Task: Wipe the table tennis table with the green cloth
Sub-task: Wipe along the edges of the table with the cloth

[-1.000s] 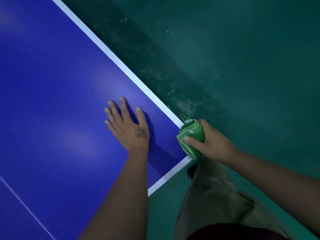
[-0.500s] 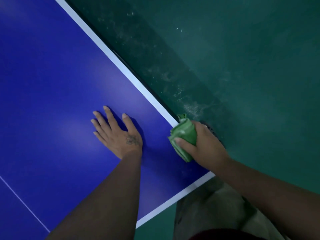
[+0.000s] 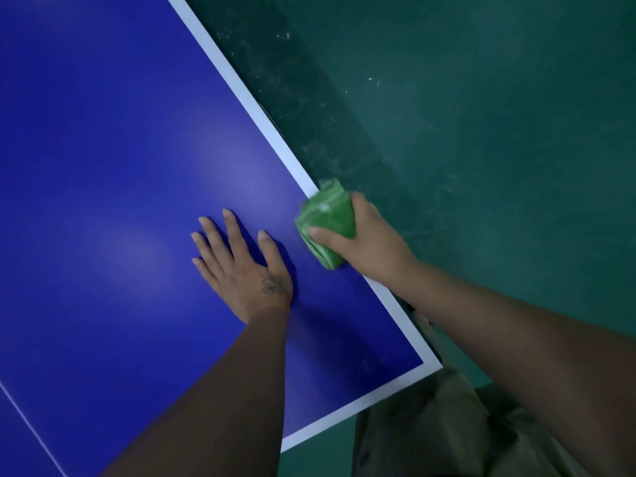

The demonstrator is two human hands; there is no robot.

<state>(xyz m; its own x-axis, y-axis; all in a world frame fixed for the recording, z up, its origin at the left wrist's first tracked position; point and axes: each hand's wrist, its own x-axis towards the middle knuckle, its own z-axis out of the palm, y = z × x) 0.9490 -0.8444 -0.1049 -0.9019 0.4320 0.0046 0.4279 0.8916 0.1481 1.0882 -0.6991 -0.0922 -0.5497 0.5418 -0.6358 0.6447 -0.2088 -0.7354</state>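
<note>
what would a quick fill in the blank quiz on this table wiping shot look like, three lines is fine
1. The right hand grips a folded cloth whose colour is ____.
2. The left hand lies flat on the table top, fingers spread, holding ____.
3. The cloth sits at the table's edge line, which is coloured ____.

Missing words: green; nothing; white.

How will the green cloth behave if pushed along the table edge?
Probably soft and floppy: the green cloth is bunched into folds in the right hand. It likely slides easily, since the table looks smooth and glossy. Loose folds may unfurl.
</note>
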